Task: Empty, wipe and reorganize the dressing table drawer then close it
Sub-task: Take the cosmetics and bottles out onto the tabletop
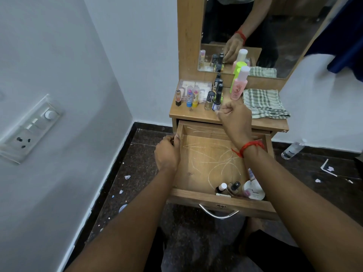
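We find the last bottles point(235, 187) and jar point(253, 191) in the drawer's point(204, 160) lower-right corner, well below our right hand point(235, 116), whose fingers curl over the table point(198, 114), hold unclear; our left hand point(167, 152) grips the drawer's left wall.

- Drawer point(206, 154) — wood-grain laminate, matt; its floor is scored with pale, chalky streaks.
- Drawer handle point(218, 213): bright, polished metal.
- Table top point(196, 114): the same wood-grain laminate, smooth, with a low sheen.
- Mirror point(275, 36): glossy glass, framed in that laminate.
- Folded cloth point(265, 104): woven checked fabric, soft, matt, creased.
- Pink bottle point(238, 85): smooth plastic with a satin finish.
- Nail-polish bottles point(217, 102): glossy glass with shiny dark caps.
- Clear box point(196, 85): transparent hard plastic.
- White jar point(253, 190): smooth plastic, slightly shiny.
- Wrist thread point(249, 146): twisted red fibre, matt.
- Floor point(137, 163) — dark speckled stone, polished.
- Wall point(59, 55): matt paint.
- Switch plate point(29, 128): glossy white plastic.
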